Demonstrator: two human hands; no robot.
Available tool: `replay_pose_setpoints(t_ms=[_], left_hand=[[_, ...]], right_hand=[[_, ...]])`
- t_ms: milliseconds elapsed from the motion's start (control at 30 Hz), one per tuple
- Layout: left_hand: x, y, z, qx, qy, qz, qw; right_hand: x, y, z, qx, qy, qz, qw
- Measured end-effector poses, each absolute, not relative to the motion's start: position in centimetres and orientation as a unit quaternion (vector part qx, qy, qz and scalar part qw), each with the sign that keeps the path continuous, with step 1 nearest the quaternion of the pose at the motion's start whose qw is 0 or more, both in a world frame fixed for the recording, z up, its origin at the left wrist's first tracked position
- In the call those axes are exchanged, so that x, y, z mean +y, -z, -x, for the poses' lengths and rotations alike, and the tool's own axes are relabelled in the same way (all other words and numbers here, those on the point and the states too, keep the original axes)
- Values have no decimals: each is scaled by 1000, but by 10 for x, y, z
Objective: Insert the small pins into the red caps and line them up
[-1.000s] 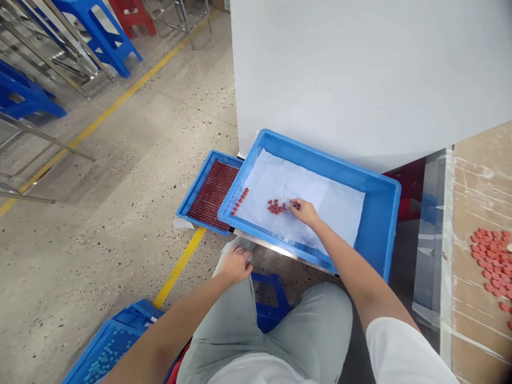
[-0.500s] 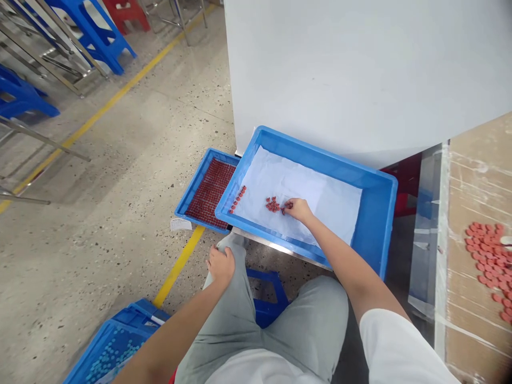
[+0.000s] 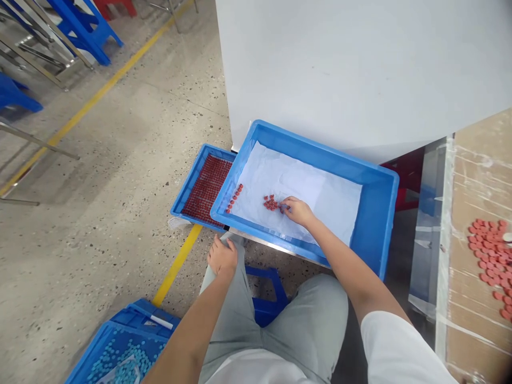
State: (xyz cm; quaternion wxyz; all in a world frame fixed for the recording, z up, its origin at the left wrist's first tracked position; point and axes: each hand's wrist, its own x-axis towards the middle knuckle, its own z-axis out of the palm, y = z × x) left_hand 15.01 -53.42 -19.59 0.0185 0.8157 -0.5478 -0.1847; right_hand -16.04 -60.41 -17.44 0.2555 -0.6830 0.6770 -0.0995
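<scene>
My right hand [image 3: 298, 210] reaches into a large blue tray [image 3: 312, 144] lined with white sheeting. Its thumb and fingers are pinched together at the right side of a small pile of red discs [image 3: 270, 202], with a small red disc partly showing at the fingertips. Near the tray's left wall stands a short slanted row of red discs [image 3: 234, 198]. My left hand [image 3: 222, 257] rests on my left knee, fingers loosely apart and holding nothing.
A smaller blue tray [image 3: 176, 205] filled with rows of dark red pieces sits left, partly under the large one. Lower left, a blue crate [image 3: 134, 309] holds light-blue discs. At right, red discs [image 3: 490, 253] lie on a brown board [image 3: 466, 320]. A white panel [image 3: 340, 69] stands behind.
My right hand has shifted very slightly at the pile and stays pinched. The left hand stays on the knee. The whole view has moved a little.
</scene>
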Motion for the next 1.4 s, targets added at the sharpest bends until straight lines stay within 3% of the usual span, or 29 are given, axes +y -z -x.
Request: replay_pose_setpoints(t_ms=[433, 1033, 1400], left_hand=[[-537, 200, -149, -557, 177, -811, -7], [-539, 199, -148, -566, 174, -806, -12], [-541, 198, -148, -570, 182, -802, -12]], right_hand=[[-617, 186, 172, 716, 106, 615, 312], [-610, 189, 170, 748, 128, 602, 249], [-666, 192, 173, 736, 105, 629, 227]])
